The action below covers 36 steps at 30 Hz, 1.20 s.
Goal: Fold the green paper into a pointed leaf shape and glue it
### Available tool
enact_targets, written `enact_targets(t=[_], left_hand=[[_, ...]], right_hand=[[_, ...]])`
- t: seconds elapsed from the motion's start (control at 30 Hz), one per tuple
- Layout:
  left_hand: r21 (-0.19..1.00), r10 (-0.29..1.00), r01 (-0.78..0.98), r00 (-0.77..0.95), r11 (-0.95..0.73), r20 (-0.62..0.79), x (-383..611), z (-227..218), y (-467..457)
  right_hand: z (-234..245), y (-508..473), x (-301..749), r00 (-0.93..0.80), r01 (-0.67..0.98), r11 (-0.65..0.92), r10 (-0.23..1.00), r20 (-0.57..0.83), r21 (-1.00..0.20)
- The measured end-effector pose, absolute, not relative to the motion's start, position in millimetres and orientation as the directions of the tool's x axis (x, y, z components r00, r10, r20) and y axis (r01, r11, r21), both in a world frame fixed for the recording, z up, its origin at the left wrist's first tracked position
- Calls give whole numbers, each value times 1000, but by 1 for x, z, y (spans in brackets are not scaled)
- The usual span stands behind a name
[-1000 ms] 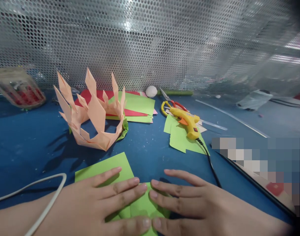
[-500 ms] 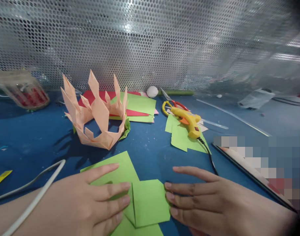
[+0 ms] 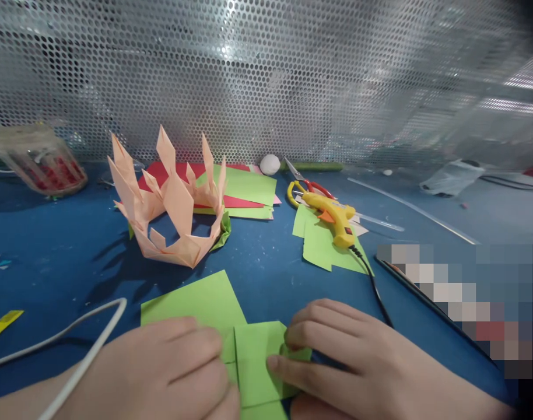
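Observation:
In front of me on the blue tabletop lies a folded piece of green paper [image 3: 256, 359], on top of a larger green sheet [image 3: 196, 297]. My left hand [image 3: 161, 367] rests at its left side with the fingers curled in against the green paper; the fingertips are hidden. At the right edge my right hand [image 3: 343, 356] pinches the folded piece, one finger laid over its face and the edge bent up. Beyond them a peach paper crown [image 3: 179, 213] with tall pointed spikes stands upright. A white cable [image 3: 85, 350] runs over my left wrist.
Back right, a yellow glue gun [image 3: 332, 216] lies on green paper scraps [image 3: 316, 245] beside scissors [image 3: 297, 175]. Red and green sheets [image 3: 244, 184] are stacked behind the crown, near a white ball [image 3: 270, 164]. A jar [image 3: 43, 163] stands far left; a dark-edged device [image 3: 424, 303] lies right.
Both hands were flat with fingers stretched out. Now the left fingers have curled inward, and the right hand has closed on the folded paper's right edge, bending it up.

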<state>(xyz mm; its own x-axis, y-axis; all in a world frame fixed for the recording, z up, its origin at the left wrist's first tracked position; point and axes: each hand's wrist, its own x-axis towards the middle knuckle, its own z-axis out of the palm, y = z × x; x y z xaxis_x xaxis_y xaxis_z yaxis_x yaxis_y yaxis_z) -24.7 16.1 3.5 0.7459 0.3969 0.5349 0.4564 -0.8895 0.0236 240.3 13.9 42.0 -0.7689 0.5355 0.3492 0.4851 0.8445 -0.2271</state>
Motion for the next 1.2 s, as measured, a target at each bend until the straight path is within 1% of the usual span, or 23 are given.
enact_targets(t=[0.03,0.1,0.17,0.23,0.3,0.37,0.43,0.5,0.53,0.6,0.67,0.7,0.77,0.8,0.87,0.93,0.97,1.0,1.1,1.2], left_hand=[[-11,324,398,762,-917,560,-18,7,17],[-19,276,363,743,-932,610,-6,14,20],[50,313,360,722,-932,617,3,19,23],[140,380,367,740,-920,555,9,22,25],[187,412,369,777,-910,475,12,25,27],[191,419,374,792,-908,444,13,26,27],[171,412,378,780,-910,471,13,27,26],[164,410,381,768,-910,492,11,26,25],[179,413,375,770,-910,487,10,24,24],[255,444,364,751,-896,489,9,20,24],[356,508,367,689,-860,517,9,15,26],[399,537,369,670,-840,513,9,12,27],[447,589,394,640,-803,493,11,8,28],[451,607,416,639,-790,473,12,8,28],[420,631,473,619,-775,467,13,9,28],[358,638,528,620,-770,457,12,12,27],[327,633,544,638,-773,439,12,15,27],[295,632,559,675,-775,381,12,17,28],[203,613,581,712,-788,343,12,23,29],[146,599,589,722,-795,345,13,24,29]], right_hand=[[40,13,239,-757,491,839,544,363,-235],[36,10,235,-735,506,830,558,385,-236],[32,7,232,-732,516,833,549,403,-198],[28,6,230,-748,521,842,528,401,-138],[26,6,230,-769,523,849,508,388,-74],[27,5,231,-794,512,859,482,371,-20],[28,4,232,-818,489,872,448,361,26],[28,4,232,-835,469,882,425,350,49],[28,4,232,-831,475,879,432,350,43],[27,5,229,-785,527,850,499,368,-28],[26,8,225,-697,597,785,610,377,-167],[26,9,223,-657,622,744,665,356,-243],[26,10,220,-605,644,677,735,305,-356],[26,10,219,-590,650,657,753,292,-382],[26,9,218,-579,661,648,761,293,-378],[25,8,219,-591,672,667,745,310,-321],[25,8,219,-600,681,675,737,311,-285],[24,8,219,-612,689,681,730,305,-249],[24,11,218,-624,718,676,730,278,-165],[26,12,219,-605,738,653,753,260,-172]])
